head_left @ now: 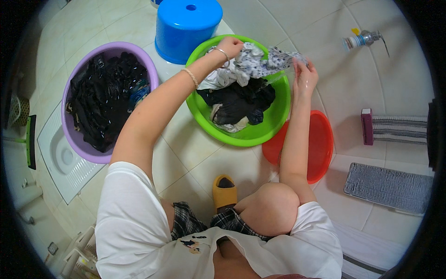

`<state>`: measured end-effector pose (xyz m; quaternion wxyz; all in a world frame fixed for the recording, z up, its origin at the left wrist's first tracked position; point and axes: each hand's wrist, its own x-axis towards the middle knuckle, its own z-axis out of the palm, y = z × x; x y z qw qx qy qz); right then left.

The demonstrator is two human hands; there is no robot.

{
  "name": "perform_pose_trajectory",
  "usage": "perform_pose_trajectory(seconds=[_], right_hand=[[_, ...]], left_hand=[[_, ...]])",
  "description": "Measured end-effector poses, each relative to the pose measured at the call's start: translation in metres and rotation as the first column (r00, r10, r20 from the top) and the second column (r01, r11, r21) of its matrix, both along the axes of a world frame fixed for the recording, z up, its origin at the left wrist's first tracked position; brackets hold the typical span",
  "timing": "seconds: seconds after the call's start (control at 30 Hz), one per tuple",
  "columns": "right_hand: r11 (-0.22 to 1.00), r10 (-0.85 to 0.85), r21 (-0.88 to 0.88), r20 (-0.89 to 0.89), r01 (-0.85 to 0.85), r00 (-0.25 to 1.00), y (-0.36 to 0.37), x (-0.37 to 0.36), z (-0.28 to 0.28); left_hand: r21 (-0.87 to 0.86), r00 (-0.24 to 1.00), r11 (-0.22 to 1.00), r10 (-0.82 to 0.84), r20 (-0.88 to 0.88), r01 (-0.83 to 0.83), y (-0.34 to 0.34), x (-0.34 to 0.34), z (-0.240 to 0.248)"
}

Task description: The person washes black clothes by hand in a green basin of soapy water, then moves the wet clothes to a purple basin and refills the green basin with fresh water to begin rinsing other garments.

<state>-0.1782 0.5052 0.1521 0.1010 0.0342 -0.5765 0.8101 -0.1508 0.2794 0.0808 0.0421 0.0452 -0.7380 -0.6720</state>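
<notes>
Over the far side of a green basin, my two hands hold up a wet white cloth with dark spots, stretched between them. My left hand is closed on its left part, above the basin's far rim. My right hand pinches its right end beyond the right rim. Below the cloth, dark wet clothes lie in the basin. A pale garment sticks out under them, and white fabric is bunched at the left. The cloth's exact kind of garment cannot be made out.
A purple basin of dark soaked clothes stands left, partly over a squat toilet. An upturned blue stool is behind. A red basin sits under my right forearm. Right wall: tap, flat mop heads.
</notes>
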Motion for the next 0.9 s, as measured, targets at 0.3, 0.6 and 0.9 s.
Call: perform_pose_trajectory(seconds=[0.3,0.6,0.9], right_hand=[[0.601,-0.088,0.797,-0.009,0.061,0.996,0.009,0.004,-0.013],[0.604,0.415,0.659,0.221,-0.449,0.882,-0.009,0.002,-0.036],[0.940,-0.044,0.326,-0.188,0.104,0.981,0.000,-0.010,-0.033]], left_hand=[[0.268,0.971,0.933,-0.221,-0.094,0.238,-0.008,0.008,0.024],[0.083,0.925,0.964,-0.215,-0.312,0.252,0.032,0.000,0.054],[-0.067,0.949,0.996,-0.076,-0.304,0.058,0.022,-0.018,0.041]])
